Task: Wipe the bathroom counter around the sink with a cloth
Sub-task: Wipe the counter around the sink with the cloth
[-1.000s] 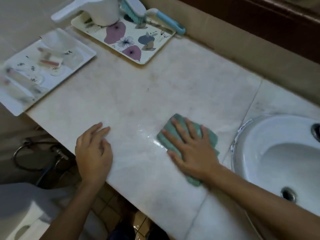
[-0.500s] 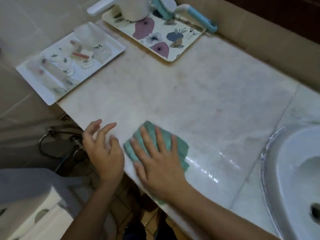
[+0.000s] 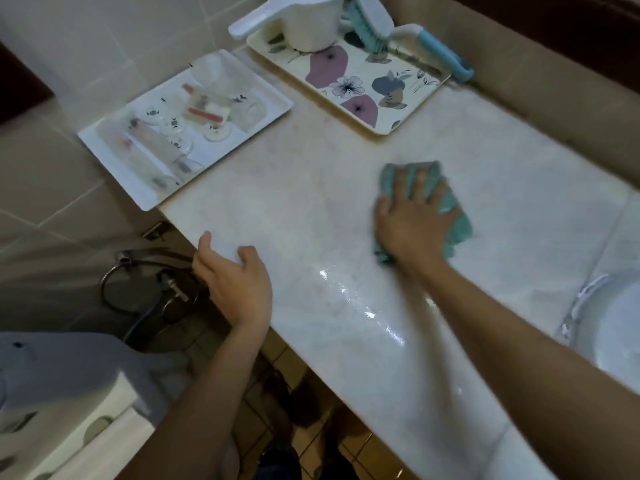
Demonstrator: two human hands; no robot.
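A teal cloth [image 3: 456,216] lies flat on the pale marble counter [image 3: 311,188], in the middle of the slab. My right hand [image 3: 410,216] presses down on the cloth with fingers spread, covering most of it. My left hand [image 3: 232,275] rests at the counter's front edge, fingers loosely curled and holding nothing. A wet, shiny streak [image 3: 363,306] runs across the counter between my two arms. Only the rim of the white sink [image 3: 609,327] shows, at the right edge.
A white tray [image 3: 270,98] of small toiletries overhangs the counter's left end. A floral tray [image 3: 360,81] at the back holds a white jug [image 3: 304,19] and a teal brush [image 3: 370,22]. A hose and valve [image 3: 166,285] hang below the counter's edge.
My right hand has slid the cloth from the front edge near my left hand toward the back and right. The left hand stayed at the edge. The view shifted left.
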